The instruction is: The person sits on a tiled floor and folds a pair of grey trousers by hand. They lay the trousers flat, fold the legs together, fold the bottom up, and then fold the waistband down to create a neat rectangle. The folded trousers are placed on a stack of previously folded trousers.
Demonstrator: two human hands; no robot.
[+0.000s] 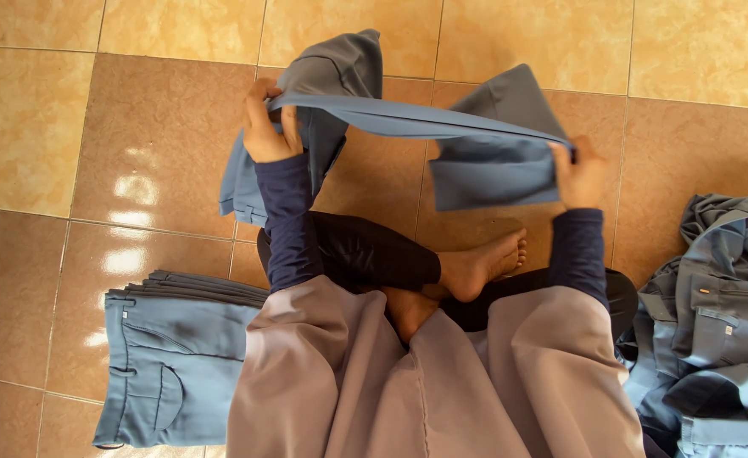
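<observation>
I sit cross-legged on a tiled floor and hold a pair of grey-blue trousers stretched out in the air in front of me. My left hand grips one end of the garment, with fabric hanging below and folding up behind it. My right hand grips the other end, where the cloth folds over. The stretched edge runs in a taut band between the two hands. Both my arms wear dark navy sleeves.
A neat stack of folded grey-blue trousers lies on the floor at my left. A loose heap of similar trousers lies at my right. My bare feet and a grey skirt fill the lower middle. Glossy orange-brown tiles surround me.
</observation>
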